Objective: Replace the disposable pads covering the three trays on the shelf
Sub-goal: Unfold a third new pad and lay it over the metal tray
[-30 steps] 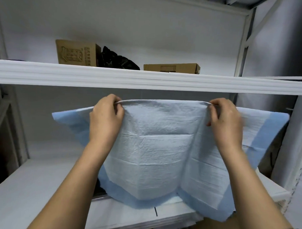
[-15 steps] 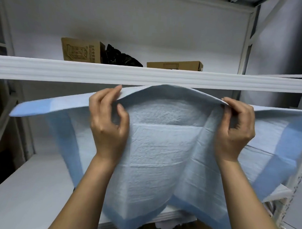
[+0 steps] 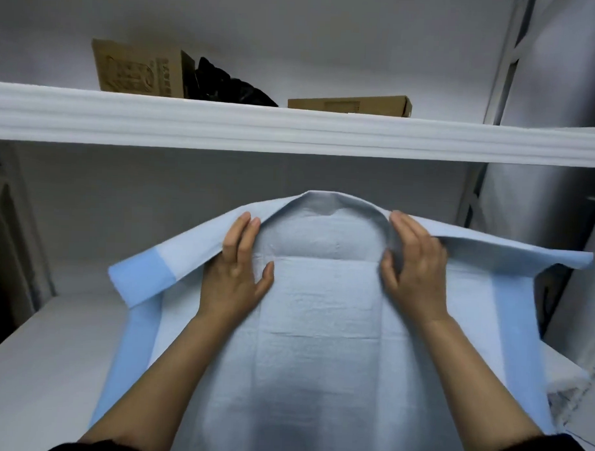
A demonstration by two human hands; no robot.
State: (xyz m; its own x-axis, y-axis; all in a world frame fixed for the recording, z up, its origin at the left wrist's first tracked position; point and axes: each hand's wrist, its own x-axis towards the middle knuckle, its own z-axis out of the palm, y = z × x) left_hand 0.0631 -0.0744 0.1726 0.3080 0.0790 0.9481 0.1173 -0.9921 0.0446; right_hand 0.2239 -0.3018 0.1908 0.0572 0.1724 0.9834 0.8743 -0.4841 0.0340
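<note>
The pad [image 3: 319,344] lies with its long side running left to right. The left hand [image 3: 235,277] and right hand [image 3: 414,276], fingers straight, press it flat.

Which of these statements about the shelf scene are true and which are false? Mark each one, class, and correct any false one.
1. Both hands are on the blue pad. True: the left hand and right hand both rest on it.
2. The pad's far edge lies flat. False: it arches up between the hands and its sides fold back towards the camera.
3. Two cardboard boxes sit on the upper shelf. True: a tall cardboard box and a flat cardboard box.
4. The black bag lies on the pad. False: it sits on the upper shelf beside the tall box.
5. The pad is white all over. False: it is pale blue with darker blue side borders.
</note>
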